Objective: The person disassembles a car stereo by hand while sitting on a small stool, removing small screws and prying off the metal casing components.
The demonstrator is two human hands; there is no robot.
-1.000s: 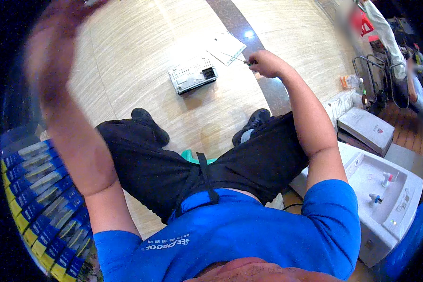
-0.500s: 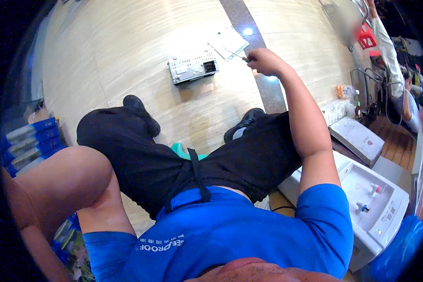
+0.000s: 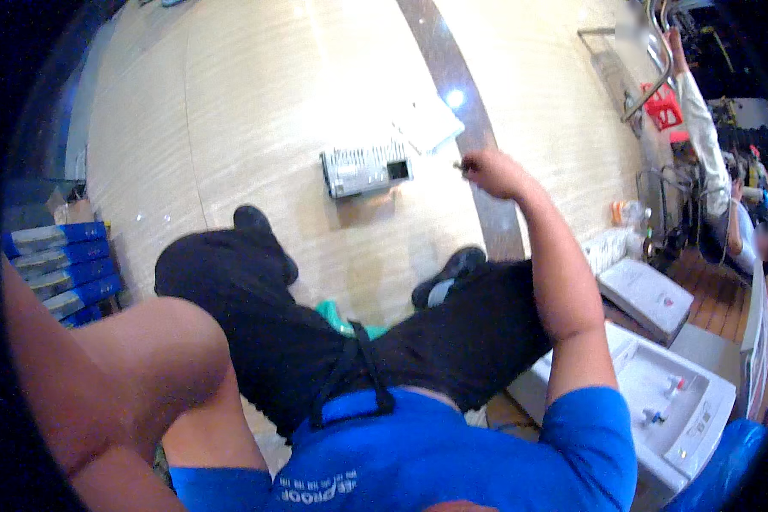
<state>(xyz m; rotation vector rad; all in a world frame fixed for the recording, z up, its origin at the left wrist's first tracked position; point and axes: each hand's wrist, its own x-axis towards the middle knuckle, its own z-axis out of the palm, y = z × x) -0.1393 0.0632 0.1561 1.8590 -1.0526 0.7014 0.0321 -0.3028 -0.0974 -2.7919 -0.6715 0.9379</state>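
My right hand (image 3: 493,173) is stretched out over the floor, its fingers closed on a thin screwdriver (image 3: 459,165); only a short dark piece stands out clearly, and the shaft is lost in blur. Left of it, on the floor, lies a silver metal box like a car stereo (image 3: 358,174), with a dark square opening at its right end. A flat white sheet or panel (image 3: 439,128) lies just behind the box, near my right hand. My left arm is bent up close at the lower left, and its hand is out of view.
Blue-and-white boxes (image 3: 60,256) are stacked at the left. At the right stand a white water dispenser (image 3: 683,401), a white carton (image 3: 644,299), bottles (image 3: 630,213) and a red stool (image 3: 661,107). Another person's arm (image 3: 704,128) shows at far right. My shoes flank a green seat (image 3: 337,317).
The view has tilted, so the floor things and my right hand sit lower in the picture. The screwdriver's shaft, plain before, is now blurred. The silver box and white sheet stay together.
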